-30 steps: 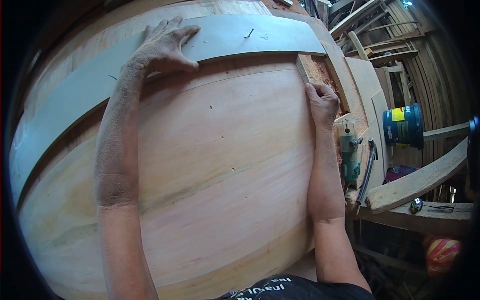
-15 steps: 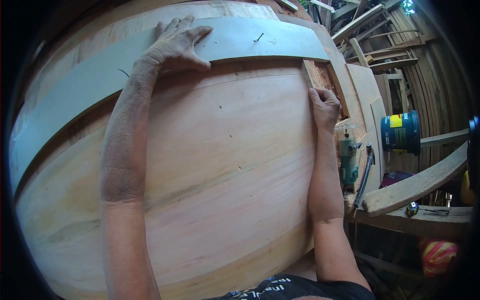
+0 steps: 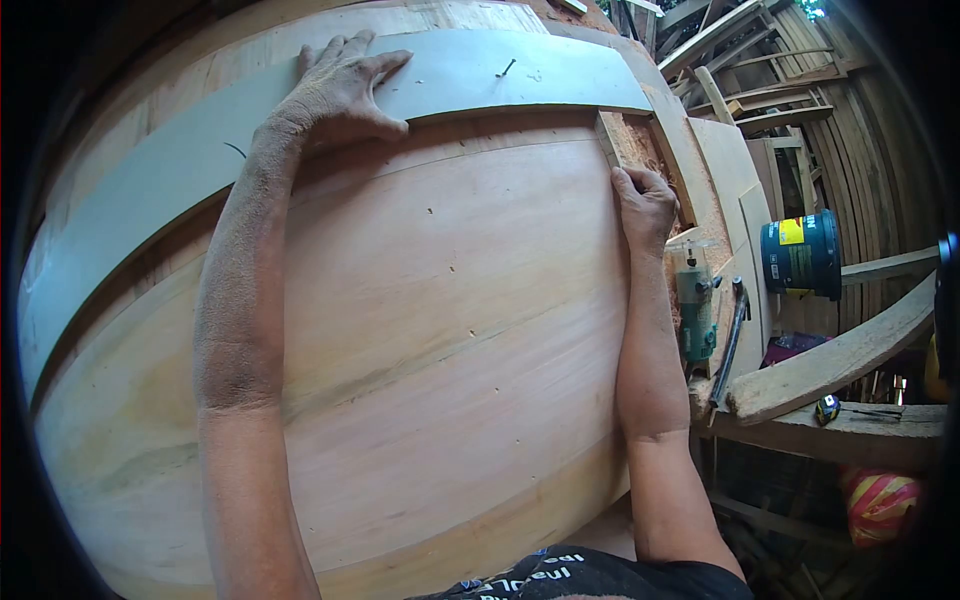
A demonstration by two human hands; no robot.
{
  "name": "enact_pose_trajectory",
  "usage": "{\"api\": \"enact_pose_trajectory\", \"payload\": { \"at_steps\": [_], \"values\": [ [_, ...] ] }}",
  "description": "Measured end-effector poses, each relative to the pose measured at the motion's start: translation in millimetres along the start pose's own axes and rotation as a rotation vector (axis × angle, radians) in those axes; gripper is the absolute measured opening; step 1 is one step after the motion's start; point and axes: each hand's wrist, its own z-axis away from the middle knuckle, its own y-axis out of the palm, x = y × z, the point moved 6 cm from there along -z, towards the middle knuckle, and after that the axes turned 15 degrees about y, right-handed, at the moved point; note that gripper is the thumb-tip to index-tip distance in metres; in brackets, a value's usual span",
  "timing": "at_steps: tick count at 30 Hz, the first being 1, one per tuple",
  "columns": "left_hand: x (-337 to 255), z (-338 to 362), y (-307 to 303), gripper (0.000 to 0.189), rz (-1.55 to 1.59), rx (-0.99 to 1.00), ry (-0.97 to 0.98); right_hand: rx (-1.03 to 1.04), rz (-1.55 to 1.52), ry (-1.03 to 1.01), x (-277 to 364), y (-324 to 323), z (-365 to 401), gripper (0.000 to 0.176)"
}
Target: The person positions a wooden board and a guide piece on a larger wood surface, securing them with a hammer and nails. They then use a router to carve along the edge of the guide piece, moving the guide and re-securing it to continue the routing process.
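White strip lies in a curve along the upper part of the broad wooden panel. Left hand is spread open over it, not closed around it. Strip appears positioned; final fastening appears incomplete, as the nail stands proud. Right hand pinches the wood block near the strip's right end; whether the block is fixed cannot be told. Shirt lettering reads "Ina" in part. Power tool: no legible brand. Bucket, far right: yellow label, final "N" legible, brand undetermined.

Slatted wooden wall beside loosely piled timber, 1 bright light patch up top
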Motion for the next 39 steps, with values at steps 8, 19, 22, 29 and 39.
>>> {"api": "enact_pose_trajectory", "payload": {
  "at_steps": [8, 19, 22, 29, 39],
  "values": [
    [-0.8, -0.6, 6.2, 0.095, -0.003, 0.005, 0.0, -0.04, -0.002, -0.043, -7.7, 2.2, -3.9, 0.017],
    [-3.8, -13.6, 7.9, 0.063, -0.101, 0.118, -0.113, -0.246, 0.208, 0.01, -104.5, -208.4, 48.1, 0.021],
    [-9.5, -17.7, 14.5, 0.064, -0.026, 0.158, -0.273, -0.379, 0.54, 0.388, -243.7, -288.7, 56.1, 0.036],
    [-16.3, -15.9, 12.3, 0.063, -0.073, 0.129, -0.295, -0.131, 0.829, 0.608, -380.5, -296.5, 63.8, 0.045],
    [-20.1, -15.4, 8.7, 0.064, -0.084, 0.147, -0.334, 0.138, 0.12, 0.825, -405.9, -317.8, 43.5, 0.023]
  ]
}}
